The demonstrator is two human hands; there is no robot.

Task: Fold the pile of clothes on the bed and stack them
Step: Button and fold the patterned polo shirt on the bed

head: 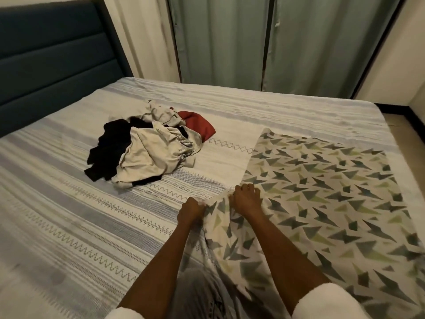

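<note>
A white cloth printed with green and grey triangles (322,192) lies spread over the right half of the bed. My left hand (192,209) grips its bunched left edge. My right hand (246,199) pinches the same edge right beside it, fingers curled into the fabric. To the upper left sits the pile of clothes (147,148): black garments, cream pieces and a red item (197,126) at its right end, all loose and crumpled.
The bed (69,226) wears a striped blue and white sheet. A dark blue padded headboard (53,65) stands at the left. Grey-green curtains (264,42) hang behind the bed. Floor shows at the far right (407,143).
</note>
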